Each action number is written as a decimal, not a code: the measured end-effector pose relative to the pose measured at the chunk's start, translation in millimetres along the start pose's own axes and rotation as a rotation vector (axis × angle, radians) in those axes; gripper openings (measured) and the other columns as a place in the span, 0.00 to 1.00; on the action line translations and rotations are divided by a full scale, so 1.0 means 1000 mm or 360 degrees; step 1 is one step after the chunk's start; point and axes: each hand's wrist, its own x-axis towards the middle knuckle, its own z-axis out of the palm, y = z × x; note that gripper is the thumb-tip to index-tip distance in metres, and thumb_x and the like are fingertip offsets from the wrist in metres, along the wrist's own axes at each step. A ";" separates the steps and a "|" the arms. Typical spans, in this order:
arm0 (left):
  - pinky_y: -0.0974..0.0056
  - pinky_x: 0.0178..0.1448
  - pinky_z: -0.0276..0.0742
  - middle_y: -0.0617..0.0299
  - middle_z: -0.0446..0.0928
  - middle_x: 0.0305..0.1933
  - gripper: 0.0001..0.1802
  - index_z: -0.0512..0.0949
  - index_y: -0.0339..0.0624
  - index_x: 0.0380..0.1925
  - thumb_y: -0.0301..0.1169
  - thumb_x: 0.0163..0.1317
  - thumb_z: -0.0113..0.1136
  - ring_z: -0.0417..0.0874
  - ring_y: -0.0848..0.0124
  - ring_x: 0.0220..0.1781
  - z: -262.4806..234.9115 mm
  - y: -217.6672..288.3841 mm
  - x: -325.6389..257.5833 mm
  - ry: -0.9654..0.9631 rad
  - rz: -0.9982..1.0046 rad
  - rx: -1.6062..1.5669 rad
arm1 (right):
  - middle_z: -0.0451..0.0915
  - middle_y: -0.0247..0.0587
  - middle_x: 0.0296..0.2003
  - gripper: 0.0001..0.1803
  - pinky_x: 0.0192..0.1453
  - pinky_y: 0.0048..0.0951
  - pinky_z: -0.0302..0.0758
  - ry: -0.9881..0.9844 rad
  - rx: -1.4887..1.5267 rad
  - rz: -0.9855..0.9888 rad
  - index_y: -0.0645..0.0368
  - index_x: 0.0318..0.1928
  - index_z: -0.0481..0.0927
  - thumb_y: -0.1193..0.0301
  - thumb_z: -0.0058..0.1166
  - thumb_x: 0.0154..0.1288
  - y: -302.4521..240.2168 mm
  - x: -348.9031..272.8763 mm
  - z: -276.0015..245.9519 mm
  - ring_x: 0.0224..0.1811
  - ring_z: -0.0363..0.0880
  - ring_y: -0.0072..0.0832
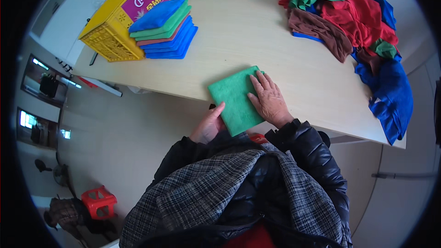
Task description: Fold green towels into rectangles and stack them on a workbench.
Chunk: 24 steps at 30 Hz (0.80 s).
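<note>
A green cloth (pixel 235 98), folded into a neat square, lies partly over the near edge of the table in front of me. My left hand (pixel 209 124) grips its near left side, thumb on top and the other fingers hidden underneath. Spread flat, my right hand (pixel 270 99) rests on the cloth's right side with its fingers extended. Farther left is a stack of folded blue, green and brown cloths (pixel 167 34). At the far right a loose heap of red, blue, green and brown cloths (pixel 353 16) is piled up, with a blue one (pixel 390 96) trailing to the table's right edge.
A yellow plastic crate (pixel 115 30) with a purple panel stands behind the stack. The pale wooden table (pixel 229 23) bears everything. On the floor at lower left are a red plastic stool (pixel 98 203) and another person (pixel 69 216) beside it.
</note>
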 end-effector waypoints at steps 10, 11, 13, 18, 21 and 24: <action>0.63 0.58 0.81 0.55 0.83 0.56 0.23 0.76 0.31 0.60 0.34 0.70 0.62 0.85 0.69 0.54 0.038 0.113 -0.043 0.0021 0.0512 0.0896 | 0.66 0.54 0.72 0.29 0.78 0.49 0.60 0.0209 0.0251 0.0140 0.61 0.72 0.67 0.65 0.51 0.75 0.037 -0.044 -0.015 0.75 0.62 0.50; 0.63 0.58 0.82 0.55 0.83 0.55 0.23 0.77 0.32 0.60 0.35 0.70 0.63 0.86 0.70 0.53 0.046 0.139 -0.044 -0.0007 0.0560 0.0967 | 0.67 0.53 0.71 0.29 0.79 0.49 0.58 0.0209 0.0159 0.0115 0.62 0.71 0.67 0.65 0.51 0.74 0.042 -0.048 -0.015 0.76 0.62 0.49; 0.62 0.58 0.83 0.56 0.84 0.54 0.23 0.78 0.32 0.58 0.36 0.70 0.63 0.87 0.69 0.51 0.067 0.190 -0.042 -0.0073 0.0705 0.1045 | 0.68 0.52 0.70 0.28 0.81 0.49 0.55 0.0217 -0.0044 0.0088 0.63 0.69 0.69 0.64 0.51 0.73 0.046 -0.053 -0.014 0.76 0.61 0.47; 0.58 0.66 0.80 0.56 0.81 0.60 0.25 0.73 0.36 0.64 0.36 0.71 0.62 0.83 0.66 0.61 0.100 0.330 -0.027 -0.0007 0.1044 0.0915 | 0.70 0.51 0.69 0.27 0.80 0.48 0.55 0.0237 -0.0079 0.0142 0.63 0.68 0.71 0.67 0.53 0.71 0.043 -0.051 -0.016 0.76 0.62 0.46; 0.56 0.67 0.79 0.53 0.79 0.63 0.25 0.71 0.37 0.65 0.36 0.72 0.61 0.81 0.63 0.64 0.101 0.382 0.001 0.0181 0.1341 0.0567 | 0.72 0.51 0.67 0.26 0.78 0.48 0.60 0.0279 -0.0121 0.0151 0.63 0.66 0.73 0.71 0.55 0.68 0.042 -0.052 -0.018 0.74 0.65 0.48; 0.54 0.67 0.79 0.51 0.78 0.63 0.23 0.70 0.38 0.64 0.34 0.73 0.60 0.81 0.59 0.63 0.046 0.401 0.034 0.0164 0.1382 0.0430 | 0.71 0.51 0.68 0.27 0.80 0.48 0.57 0.0236 -0.0094 0.0159 0.63 0.66 0.72 0.68 0.55 0.69 0.040 -0.052 -0.018 0.75 0.63 0.46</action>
